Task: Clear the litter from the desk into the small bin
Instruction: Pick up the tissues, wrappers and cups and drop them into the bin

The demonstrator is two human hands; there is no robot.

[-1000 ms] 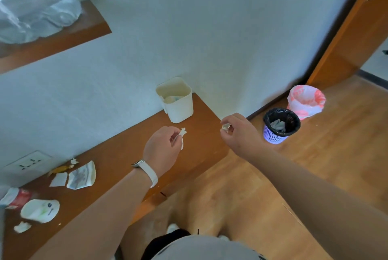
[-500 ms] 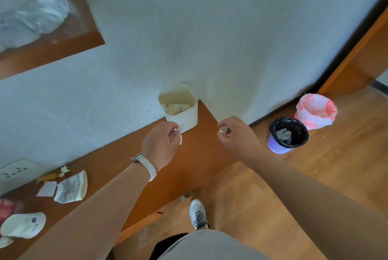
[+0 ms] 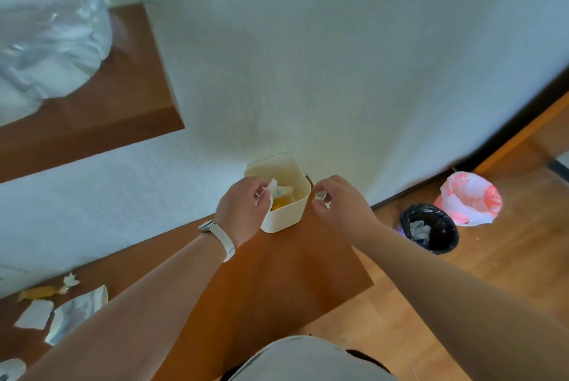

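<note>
While both hands pinched light, flimsy scraps, left hand [image 3: 243, 211] and right hand [image 3: 338, 205] flanked the small bin [image 3: 284, 217].

two hands [image 3: 243, 211] [image 3: 341, 211], one small bin [image 3: 286, 195], two floor bins [image 3: 431, 231] [image 3: 469, 199], four desk scraps [image 3: 77, 313]

Left hand [image 3: 243, 211] covers the near-left rim of the small bin [image 3: 278, 192]; scrap in right hand [image 3: 341, 206] too small to identify; bin contents indistinct; white litter [image 3: 12, 370] cut off at lower-left edge; plastic bag [image 3: 46, 32] cropped at left edge.
</note>
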